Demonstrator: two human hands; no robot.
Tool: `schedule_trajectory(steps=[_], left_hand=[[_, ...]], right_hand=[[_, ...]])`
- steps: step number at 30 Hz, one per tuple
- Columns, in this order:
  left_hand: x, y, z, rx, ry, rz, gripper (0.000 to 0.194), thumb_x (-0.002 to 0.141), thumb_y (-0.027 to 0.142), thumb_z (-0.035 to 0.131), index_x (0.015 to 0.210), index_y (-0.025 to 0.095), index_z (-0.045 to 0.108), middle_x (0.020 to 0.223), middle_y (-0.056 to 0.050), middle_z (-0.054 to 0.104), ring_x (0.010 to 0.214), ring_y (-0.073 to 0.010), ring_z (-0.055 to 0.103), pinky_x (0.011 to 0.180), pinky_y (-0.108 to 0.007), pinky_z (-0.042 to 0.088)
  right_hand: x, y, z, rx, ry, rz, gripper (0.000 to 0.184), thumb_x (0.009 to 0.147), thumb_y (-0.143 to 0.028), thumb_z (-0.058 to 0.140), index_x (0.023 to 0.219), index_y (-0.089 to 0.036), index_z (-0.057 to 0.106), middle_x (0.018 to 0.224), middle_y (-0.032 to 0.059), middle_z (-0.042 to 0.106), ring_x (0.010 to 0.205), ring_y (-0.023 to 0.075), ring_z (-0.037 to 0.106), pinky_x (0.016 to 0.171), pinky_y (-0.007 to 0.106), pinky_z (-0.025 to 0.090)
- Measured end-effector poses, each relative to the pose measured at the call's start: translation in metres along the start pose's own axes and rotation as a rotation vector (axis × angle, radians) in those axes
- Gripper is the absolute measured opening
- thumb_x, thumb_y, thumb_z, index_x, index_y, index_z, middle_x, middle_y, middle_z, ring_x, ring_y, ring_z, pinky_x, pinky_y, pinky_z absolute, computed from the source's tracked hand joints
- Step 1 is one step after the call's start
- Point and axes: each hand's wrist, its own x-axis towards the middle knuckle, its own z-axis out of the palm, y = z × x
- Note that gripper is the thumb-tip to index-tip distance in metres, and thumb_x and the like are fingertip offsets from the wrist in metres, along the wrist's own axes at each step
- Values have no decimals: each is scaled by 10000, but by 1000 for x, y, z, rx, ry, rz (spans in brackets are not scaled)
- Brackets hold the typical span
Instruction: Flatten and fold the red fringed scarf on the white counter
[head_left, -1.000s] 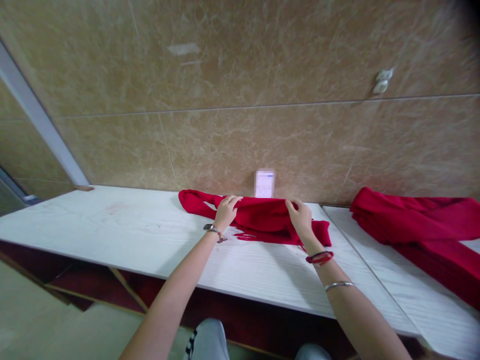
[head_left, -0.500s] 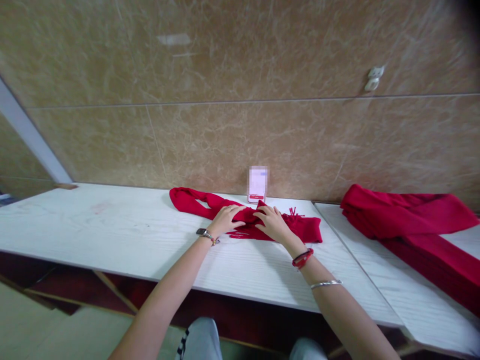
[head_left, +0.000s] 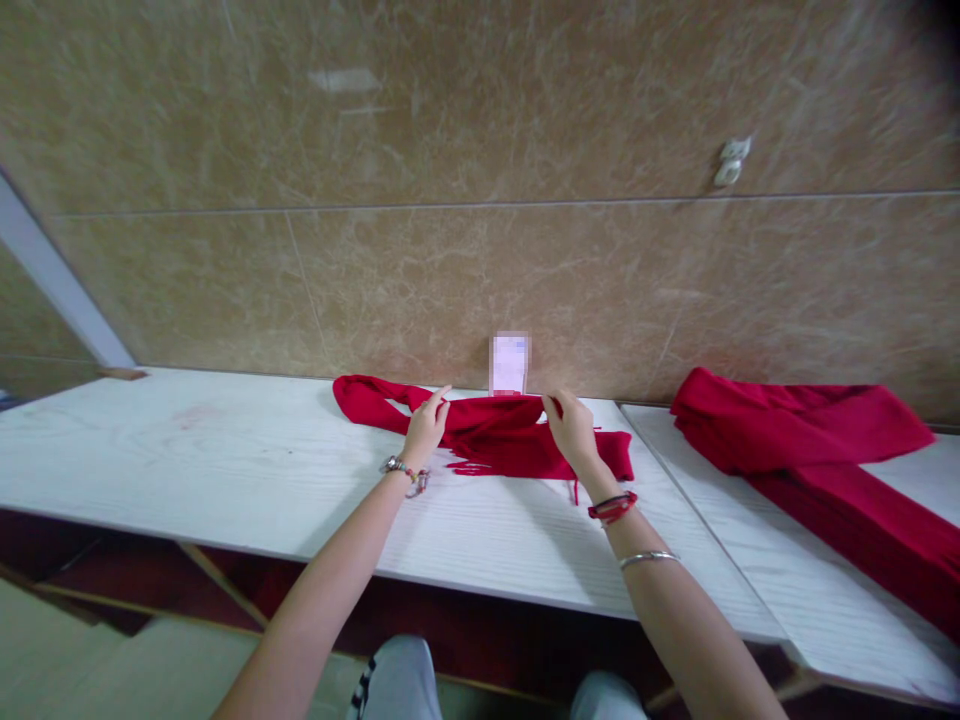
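Note:
A red fringed scarf [head_left: 499, 425] lies bunched lengthwise on the white tabletop, with a loop at its left end and loose tassels along its near edge. My left hand [head_left: 424, 432] grips the scarf left of its middle, the index finger pointing out past the cloth. With thumb and fingers closed, my right hand [head_left: 574, 432] pinches the scarf's upper edge farther right. Between the two hands that edge runs nearly straight. Cloth under the right hand and part of the right fringe are hidden.
A phone [head_left: 510, 364] with a blurred screen leans against the tiled wall behind the scarf. On the adjoining tabletop to the right lies a second red scarf [head_left: 795, 425], folded over itself. A small white cat-shaped piece [head_left: 732, 162] sticks to the wall. Shelves open below the table.
My hands have moved apart, the left one leftward and the right one slightly right. Spread fingers on the right have closed on the cloth, and its upper edge is now drawn straight.

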Motion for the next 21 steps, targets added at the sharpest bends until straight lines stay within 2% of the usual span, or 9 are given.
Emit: schedule_trajectory(steps=[3,5,7,9,11,14,18,19,21], left_hand=[[-1,6,-4,104,31,60,380,883,184,384,1257,158,440,1020,-97,606,928,-195,569,832,-332,455],[-1,14,-6,163,47,157,366,872,171,394,1229,168,474,1060,-107,568,984,-205,537,864,-350,435],[-3,25,-5,183,6,299,318,864,179,418,1161,189,533,1082,-97,553,1020,-208,516,896,-366,411],[-6,35,-1,161,-105,435,273,857,228,466,1110,195,562,1078,-83,570,1020,-208,521,904,-373,406],[-10,44,6,136,-208,489,285,835,290,524,1088,166,566,1030,-89,608,978,-216,551,880,-380,426],[-15,50,15,78,-254,445,239,837,264,530,1022,124,587,936,-101,648,880,-213,599,821,-364,465],[-12,49,14,-166,-154,317,194,882,208,449,996,153,596,966,-72,655,898,-165,609,818,-293,475],[-11,48,12,-216,-126,281,194,887,207,439,988,163,599,962,-61,658,893,-154,611,819,-281,474],[-8,47,9,-268,-115,224,188,882,217,448,976,173,605,930,-44,664,852,-142,621,801,-264,478]], right_hand=[[3,0,-5,133,162,126,284,842,-362,363,710,-183,540,690,50,603,627,166,521,617,283,382],[3,0,-9,196,204,185,298,833,-396,372,698,-186,534,667,35,595,604,159,510,592,273,372],[3,0,-10,253,191,201,311,821,-422,390,688,-184,541,656,28,597,605,156,509,584,267,370],[2,-3,-8,305,125,169,316,813,-434,410,692,-181,557,655,25,604,609,157,514,584,266,376],[0,-5,-5,337,36,107,306,818,-424,423,717,-179,576,666,26,611,616,160,524,589,268,389],[-2,-6,1,257,11,0,252,839,-347,429,785,-176,605,740,48,625,695,180,551,668,302,419],[-4,-7,2,-39,130,-117,219,835,-209,422,902,-171,628,883,100,612,886,234,529,832,406,389],[-5,-9,2,-56,95,-170,225,836,-199,427,940,-175,624,913,102,609,909,232,524,843,403,389],[-8,-12,3,-37,-70,-304,237,835,-206,455,1018,-189,605,990,98,604,949,220,522,844,371,404]])
